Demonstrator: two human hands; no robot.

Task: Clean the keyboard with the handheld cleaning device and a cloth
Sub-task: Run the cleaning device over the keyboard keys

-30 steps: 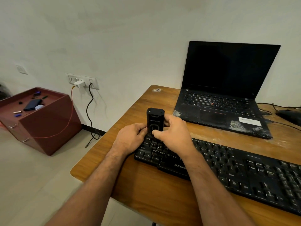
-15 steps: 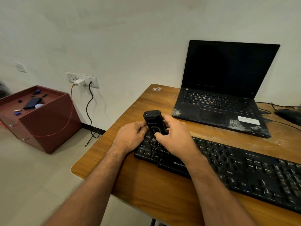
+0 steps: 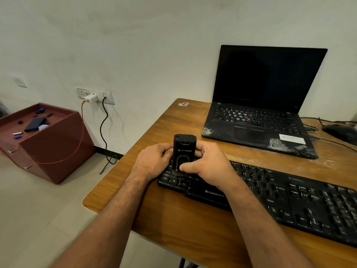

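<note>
A dark red cabinet sits on the floor at the far left, with a wall socket above it and to its right. On the wooden desk, the left hand curls around the left side of the handheld cleaning device, fingers wrapped behind it. The black device stands upright, its lower end resting on the left end of the keyboard. The right hand grips its right side, thumb laid across the front near the bottom. So the device sits directly between the 2 hands, both closed around it. Both forearms reach forward from the lower edge, converging at the device. Behind the keyboard, an open laptop with a dark screen stands on the desk, a mouse to its right.
</note>
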